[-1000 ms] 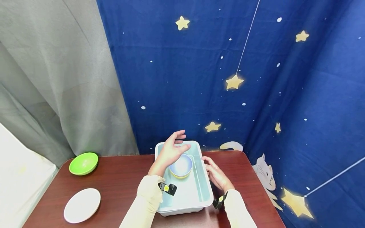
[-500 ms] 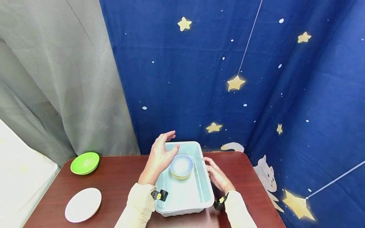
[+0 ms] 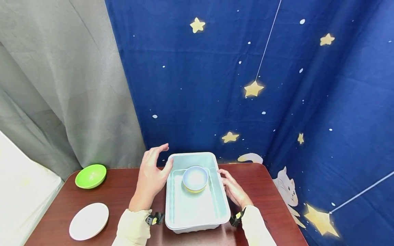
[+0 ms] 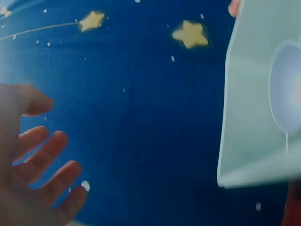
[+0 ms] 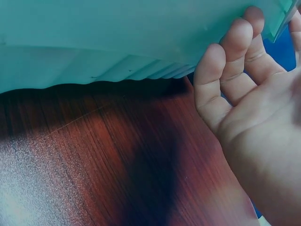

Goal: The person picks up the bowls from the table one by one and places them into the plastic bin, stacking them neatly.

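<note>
A pale blue-green plastic tub [image 3: 184, 218] sits at the table's middle, its rim reaching above my right fingers. Inside it stands a light blue bowl [image 3: 195, 178] with yellow showing under its rim; whether that is a second bowl is unclear. My left hand [image 3: 151, 177] hovers just beyond the tub's left side, thumb and fingers spread, holding nothing. In the left wrist view, this hand [image 4: 35, 160] is apart from the tub. Against the tub's right outer wall rest the bent fingertips of my right hand [image 3: 234, 188]. The right wrist view shows several fingers [image 5: 211, 63] touching that wall.
A green bowl [image 3: 90, 176] stands at the table's back left corner. Nearer on the left lies a white plate [image 3: 89, 221]. Behind the dark red wooden table [image 3: 129, 186] hang a grey curtain [image 3: 77, 85] and a blue star-patterned one [image 3: 197, 95].
My left hand has moved left, from over the tub and bowl to outside the tub's left rim. The right hand stays at the tub's right side.
</note>
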`<state>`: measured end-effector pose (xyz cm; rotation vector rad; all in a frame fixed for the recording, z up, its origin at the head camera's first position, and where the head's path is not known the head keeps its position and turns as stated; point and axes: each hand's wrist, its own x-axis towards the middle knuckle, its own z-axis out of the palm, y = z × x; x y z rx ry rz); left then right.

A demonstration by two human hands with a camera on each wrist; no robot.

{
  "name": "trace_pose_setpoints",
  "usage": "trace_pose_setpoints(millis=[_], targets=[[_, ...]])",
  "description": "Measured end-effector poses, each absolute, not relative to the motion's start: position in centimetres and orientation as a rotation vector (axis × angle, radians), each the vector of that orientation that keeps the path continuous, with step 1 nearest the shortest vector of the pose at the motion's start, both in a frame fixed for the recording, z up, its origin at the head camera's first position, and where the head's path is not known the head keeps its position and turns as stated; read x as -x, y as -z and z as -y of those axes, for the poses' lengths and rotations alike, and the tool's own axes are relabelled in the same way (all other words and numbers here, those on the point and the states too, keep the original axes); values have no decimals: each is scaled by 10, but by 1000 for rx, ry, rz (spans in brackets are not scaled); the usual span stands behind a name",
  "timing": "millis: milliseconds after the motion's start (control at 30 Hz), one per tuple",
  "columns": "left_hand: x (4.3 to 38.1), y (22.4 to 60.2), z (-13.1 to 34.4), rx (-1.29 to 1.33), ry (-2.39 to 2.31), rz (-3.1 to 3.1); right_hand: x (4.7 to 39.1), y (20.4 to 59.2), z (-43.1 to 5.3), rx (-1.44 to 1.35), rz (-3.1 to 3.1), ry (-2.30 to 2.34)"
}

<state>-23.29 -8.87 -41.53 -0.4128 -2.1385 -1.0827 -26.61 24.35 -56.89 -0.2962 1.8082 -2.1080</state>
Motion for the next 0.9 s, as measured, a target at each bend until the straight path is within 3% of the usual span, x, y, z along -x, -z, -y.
trace_pose_setpoints(millis=[900], targets=[[195,484,191,-9,990,2356,266,571,-243,260,-1834,2098]])
